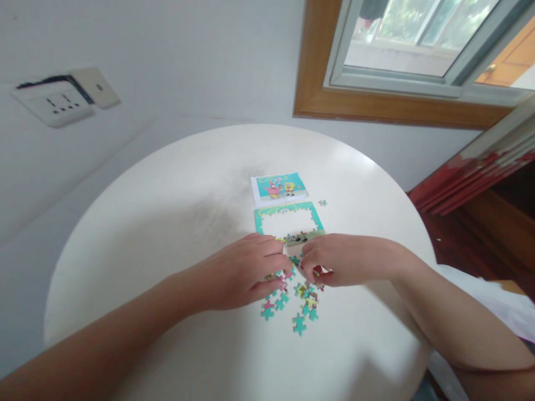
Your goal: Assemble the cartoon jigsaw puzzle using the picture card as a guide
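Note:
Several loose puzzle pieces (299,323), mostly teal with some pink and yellow, lie in a pile on the white table. My left hand (254,270) is over the pile's left side, fingers apart and touching pieces. On the right, my right hand (320,259) has its fingers curled together over pieces; what they pinch, if anything, is too small to name. Just beyond both hands lies the puzzle border frame (261,217), its middle white and its lower edge partly covered by my hands. Behind it rests a cartoon picture card (282,189).
One small piece (322,203) lies apart, right of the card. The round white table (167,184) stands against a wall with a socket (58,103). A wood-framed window (397,108) and a red curtain (443,192) are at the right.

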`<move>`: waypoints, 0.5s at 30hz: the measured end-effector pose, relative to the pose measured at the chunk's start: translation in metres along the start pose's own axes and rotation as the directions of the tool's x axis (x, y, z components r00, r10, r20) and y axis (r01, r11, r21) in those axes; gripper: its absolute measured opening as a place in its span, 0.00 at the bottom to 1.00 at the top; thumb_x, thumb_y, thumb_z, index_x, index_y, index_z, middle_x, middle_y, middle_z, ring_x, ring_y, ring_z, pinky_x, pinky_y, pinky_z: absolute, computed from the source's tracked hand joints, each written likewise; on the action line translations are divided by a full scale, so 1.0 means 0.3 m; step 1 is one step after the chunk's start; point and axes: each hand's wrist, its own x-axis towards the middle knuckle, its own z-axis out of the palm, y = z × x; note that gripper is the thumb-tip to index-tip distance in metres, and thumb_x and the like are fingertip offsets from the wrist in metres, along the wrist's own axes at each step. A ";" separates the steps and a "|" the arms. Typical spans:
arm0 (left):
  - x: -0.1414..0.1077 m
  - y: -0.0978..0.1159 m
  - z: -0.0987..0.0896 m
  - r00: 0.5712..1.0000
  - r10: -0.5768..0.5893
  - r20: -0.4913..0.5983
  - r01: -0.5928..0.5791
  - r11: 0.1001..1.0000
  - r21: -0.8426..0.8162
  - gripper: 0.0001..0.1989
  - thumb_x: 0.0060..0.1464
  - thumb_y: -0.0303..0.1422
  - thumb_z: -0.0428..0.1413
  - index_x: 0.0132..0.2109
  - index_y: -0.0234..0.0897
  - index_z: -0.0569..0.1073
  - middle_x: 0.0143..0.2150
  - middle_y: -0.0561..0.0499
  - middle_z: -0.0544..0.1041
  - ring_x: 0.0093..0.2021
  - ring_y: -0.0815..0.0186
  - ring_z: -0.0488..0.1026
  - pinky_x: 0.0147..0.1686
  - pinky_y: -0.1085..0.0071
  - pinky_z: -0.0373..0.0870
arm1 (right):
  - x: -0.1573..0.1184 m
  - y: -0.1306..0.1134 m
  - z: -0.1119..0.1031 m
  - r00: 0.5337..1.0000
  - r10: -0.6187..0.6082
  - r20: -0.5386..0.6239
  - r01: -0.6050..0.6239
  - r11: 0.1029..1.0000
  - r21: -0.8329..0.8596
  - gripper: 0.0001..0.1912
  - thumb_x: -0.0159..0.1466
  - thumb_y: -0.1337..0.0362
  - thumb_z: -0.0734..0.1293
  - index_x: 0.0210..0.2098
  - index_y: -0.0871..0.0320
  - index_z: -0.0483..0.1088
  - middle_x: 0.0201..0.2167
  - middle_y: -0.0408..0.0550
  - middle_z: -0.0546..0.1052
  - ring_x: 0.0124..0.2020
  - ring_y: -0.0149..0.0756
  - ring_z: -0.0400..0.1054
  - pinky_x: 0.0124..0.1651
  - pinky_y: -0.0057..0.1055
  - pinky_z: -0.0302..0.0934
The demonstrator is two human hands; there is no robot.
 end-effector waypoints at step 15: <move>0.037 0.033 0.086 0.988 -0.104 -0.110 0.083 0.979 -0.186 0.03 0.55 0.32 0.58 0.34 0.38 0.75 0.35 0.52 0.72 0.38 0.65 0.67 0.39 0.68 0.59 | 0.018 0.031 -0.015 0.995 -0.040 -0.095 0.056 0.983 0.177 0.10 0.59 0.74 0.64 0.36 0.59 0.75 0.33 0.45 0.75 0.35 0.30 0.67 0.42 0.27 0.60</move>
